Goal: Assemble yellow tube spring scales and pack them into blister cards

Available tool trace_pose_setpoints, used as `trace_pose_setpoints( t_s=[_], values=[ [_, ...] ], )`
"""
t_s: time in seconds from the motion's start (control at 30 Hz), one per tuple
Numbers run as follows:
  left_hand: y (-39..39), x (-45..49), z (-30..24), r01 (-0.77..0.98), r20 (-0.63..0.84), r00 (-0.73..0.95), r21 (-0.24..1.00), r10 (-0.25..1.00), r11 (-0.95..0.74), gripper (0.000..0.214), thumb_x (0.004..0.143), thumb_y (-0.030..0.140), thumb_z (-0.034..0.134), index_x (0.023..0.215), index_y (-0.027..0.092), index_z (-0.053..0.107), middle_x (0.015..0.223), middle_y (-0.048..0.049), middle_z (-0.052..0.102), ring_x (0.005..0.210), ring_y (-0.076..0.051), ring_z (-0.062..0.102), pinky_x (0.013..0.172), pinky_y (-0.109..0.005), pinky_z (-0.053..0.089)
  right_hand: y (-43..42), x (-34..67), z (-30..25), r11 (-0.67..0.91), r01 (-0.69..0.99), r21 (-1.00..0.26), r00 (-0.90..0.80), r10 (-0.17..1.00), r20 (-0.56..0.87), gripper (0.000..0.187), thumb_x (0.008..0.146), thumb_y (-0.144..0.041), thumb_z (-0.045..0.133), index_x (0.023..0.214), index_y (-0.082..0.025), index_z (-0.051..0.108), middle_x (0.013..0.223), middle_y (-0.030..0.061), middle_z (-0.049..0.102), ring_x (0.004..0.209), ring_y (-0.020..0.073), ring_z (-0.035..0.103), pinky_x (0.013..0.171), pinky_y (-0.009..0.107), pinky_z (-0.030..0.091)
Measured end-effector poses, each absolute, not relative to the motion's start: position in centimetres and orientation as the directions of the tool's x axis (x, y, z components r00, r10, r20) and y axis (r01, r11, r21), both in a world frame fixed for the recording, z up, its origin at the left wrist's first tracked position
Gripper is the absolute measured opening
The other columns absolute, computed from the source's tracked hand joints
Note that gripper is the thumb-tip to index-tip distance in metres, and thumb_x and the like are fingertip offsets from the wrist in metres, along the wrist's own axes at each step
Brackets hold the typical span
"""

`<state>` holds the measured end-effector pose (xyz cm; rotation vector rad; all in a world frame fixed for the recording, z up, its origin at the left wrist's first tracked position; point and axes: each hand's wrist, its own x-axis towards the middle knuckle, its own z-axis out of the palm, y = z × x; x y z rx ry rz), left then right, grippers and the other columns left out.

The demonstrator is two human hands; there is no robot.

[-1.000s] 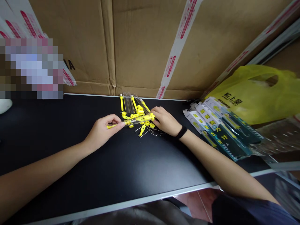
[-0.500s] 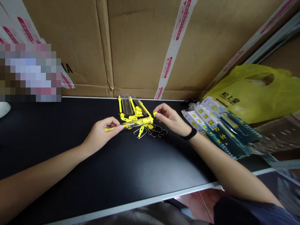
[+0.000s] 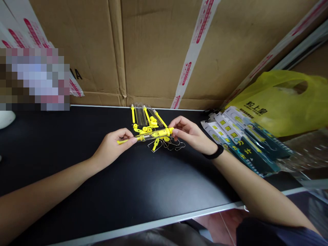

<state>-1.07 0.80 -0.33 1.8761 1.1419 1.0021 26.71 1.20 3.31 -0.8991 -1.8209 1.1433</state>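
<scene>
My left hand (image 3: 114, 145) is closed on the yellow rod end of a spring scale (image 3: 153, 134), a clear tube with a metal spring and yellow parts inside. The scale is held nearly level, its right end slightly higher. At that end my right hand (image 3: 196, 136) pinches a small yellow cap (image 3: 171, 130) against the tube. Just behind lie clear tubes (image 3: 139, 114), yellow rods (image 3: 133, 114) and small yellow rings (image 3: 145, 129). Bent wire hooks (image 3: 179, 146) and a yellow clip (image 3: 155, 145) lie in front of the scale.
Packaged spring scales in printed boxes (image 3: 238, 136) are stacked at the right, with a yellow plastic bag (image 3: 279, 106) behind them. A large cardboard box (image 3: 153, 51) stands along the back edge of the black table (image 3: 143, 191). A white rounded object (image 3: 6, 119) sits at far left.
My right hand has moved the yellow cap left onto the tube's end; before, the two were a little apart. My left hand keeps its hold on the spring scale.
</scene>
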Motion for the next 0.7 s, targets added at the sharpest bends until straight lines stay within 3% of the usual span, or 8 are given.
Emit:
trace_pose_setpoints(
  t_s=[0.5,0.7],
  values=[
    [0.84,-1.20,-0.33,0.388,0.260,0.323,0.841,0.910,-0.378,0.029,0.084,0.044,0.060,0.076,0.017,0.060,0.070,0.0018,0.057,0.064,-0.011,0.051,0.060,-0.021,0.040,1.18,26.72,3.19,0.326,0.152,-0.933,-0.454,0.862,0.228,0.028,0.087,-0.042,0.062,0.099,-0.019,0.052,0.075,-0.0021,0.053,0.062,0.0082,0.050,0.058,0.023,0.046],
    [0.84,-1.15,-0.33,0.377,0.255,0.321,0.849,0.912,-0.371,0.030,0.084,0.045,0.060,0.075,0.017,0.059,0.070,0.0014,0.057,0.064,-0.011,0.051,0.060,-0.021,0.041,1.18,26.97,3.49,0.282,0.123,-0.952,-0.488,0.852,0.189,0.031,0.083,-0.039,0.068,0.099,-0.020,0.050,0.084,-0.0008,0.053,0.066,0.0084,0.052,0.056,0.022,0.048]
  ],
)
